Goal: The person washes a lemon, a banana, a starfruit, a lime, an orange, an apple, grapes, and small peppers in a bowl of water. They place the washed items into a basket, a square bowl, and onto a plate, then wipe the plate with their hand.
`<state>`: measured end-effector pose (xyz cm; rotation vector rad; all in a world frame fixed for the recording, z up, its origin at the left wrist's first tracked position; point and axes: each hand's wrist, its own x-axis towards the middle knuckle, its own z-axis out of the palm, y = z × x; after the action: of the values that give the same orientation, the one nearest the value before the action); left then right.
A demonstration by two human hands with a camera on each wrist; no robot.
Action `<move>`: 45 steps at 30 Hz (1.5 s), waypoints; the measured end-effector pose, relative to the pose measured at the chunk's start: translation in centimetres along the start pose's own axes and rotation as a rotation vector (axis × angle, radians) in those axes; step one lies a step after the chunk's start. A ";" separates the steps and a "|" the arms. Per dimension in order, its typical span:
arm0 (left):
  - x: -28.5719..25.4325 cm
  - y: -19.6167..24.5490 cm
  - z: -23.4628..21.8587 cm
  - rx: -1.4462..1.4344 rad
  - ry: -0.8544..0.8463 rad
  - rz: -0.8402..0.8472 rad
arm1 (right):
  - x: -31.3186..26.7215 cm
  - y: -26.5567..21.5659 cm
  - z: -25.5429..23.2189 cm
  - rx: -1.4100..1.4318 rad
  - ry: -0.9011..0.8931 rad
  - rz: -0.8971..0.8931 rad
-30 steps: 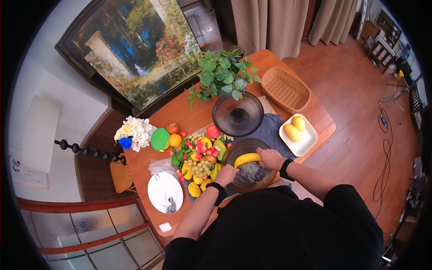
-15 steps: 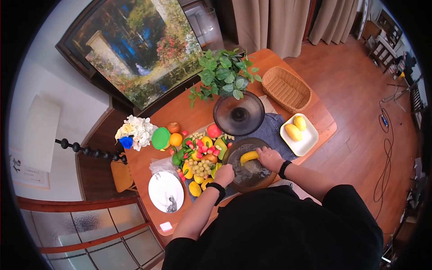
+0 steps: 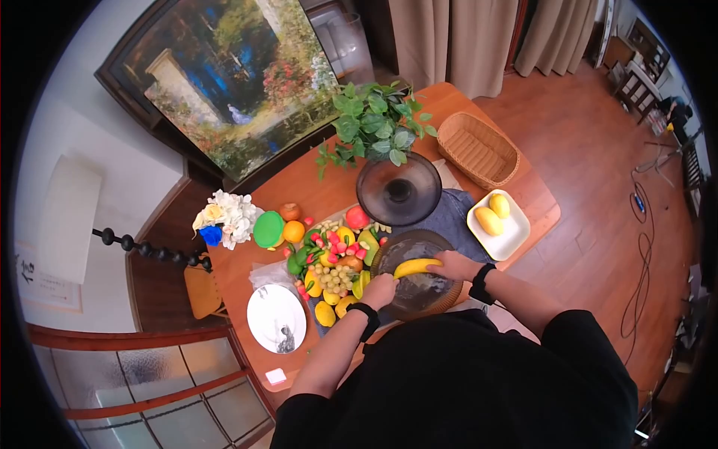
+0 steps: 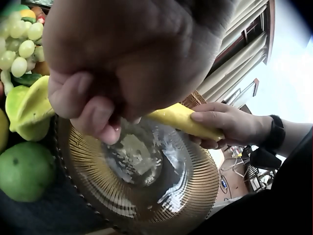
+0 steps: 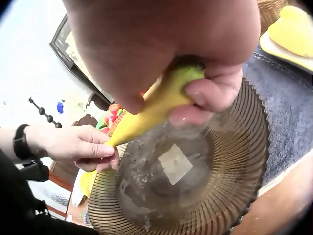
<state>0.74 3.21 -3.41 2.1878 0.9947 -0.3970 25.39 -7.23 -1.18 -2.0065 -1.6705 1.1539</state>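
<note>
A yellow banana (image 3: 416,266) is stretched between both hands above a ribbed glass bowl (image 5: 244,181) of water. My left hand (image 3: 378,292) pinches its narrow end between thumb and fingers, as the right wrist view shows. The greenish other end lies in the curled fingers of my right hand (image 3: 458,266). Wet fingertips show in both wrist views. In the left wrist view, my left hand hides the banana's near end. Beneath the banana, a pale square patch (image 5: 175,164) shows through the water at the bowl's bottom.
Mixed fruit with grapes (image 3: 334,280) is heaped left of the bowl. Two yellow fruits (image 3: 489,221) lie in a white tray (image 3: 511,245) at the right. Beyond the bowl are a dark round dish (image 3: 366,196), a leafy plant (image 3: 374,123) and a wicker basket (image 3: 499,163).
Half a second ago the banana sat lower and shorter in view over the bowl, with my left hand apart from it. Now it lies stretched out again, and both hands hold its ends.
</note>
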 end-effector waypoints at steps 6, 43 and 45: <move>-2.2 2.3 -2.3 0.244 0.135 0.088 | -0.1 -1.4 0.0 0.151 -0.184 0.231; -1.9 2.6 -1.5 0.037 0.048 -0.197 | 4.5 -3.3 1.3 0.182 -0.017 -0.180; -2.1 2.9 -2.6 -0.002 0.048 -0.206 | 2.7 -3.8 0.4 -0.101 0.118 -0.388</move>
<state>1.51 2.58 0.89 2.1086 1.2515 -0.4383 22.51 -3.71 0.03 -1.6620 -1.9744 0.8147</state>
